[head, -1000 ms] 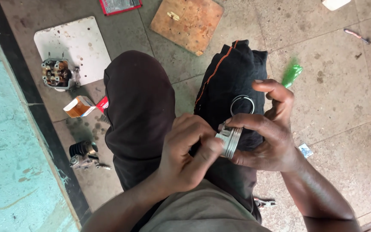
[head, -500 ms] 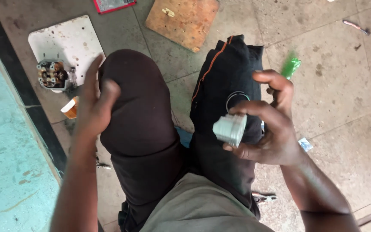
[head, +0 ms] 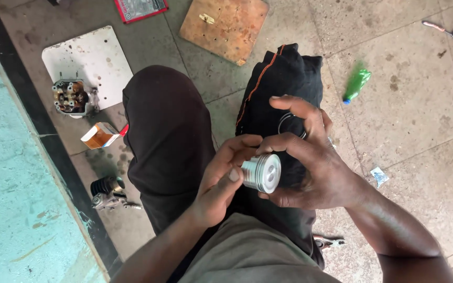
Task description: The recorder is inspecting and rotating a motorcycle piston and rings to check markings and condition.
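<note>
A shiny silver piston (head: 261, 172) sits between both hands, over my dark trousers. My right hand (head: 310, 157) cups it from the right, thumb and fingers wrapped around its crown end. My left hand (head: 224, 181) presses on its grooved skirt from the left with thumb and fingertips. A thin metal ring (head: 289, 123) lies on my right knee, partly hidden behind my right fingers.
On the concrete floor lie an engine cylinder head (head: 72, 98) on a white plate (head: 93, 60), a small orange carton (head: 100, 135), a finned cylinder (head: 108, 191), a wooden board (head: 225, 26), a green bottle (head: 356, 84), and pliers (head: 329, 241). A turquoise wall (head: 11, 199) runs along the left.
My left hand was out to the left by my knee half a second ago; it has come back onto the piston. My right hand has turned the piston's crown toward me.
</note>
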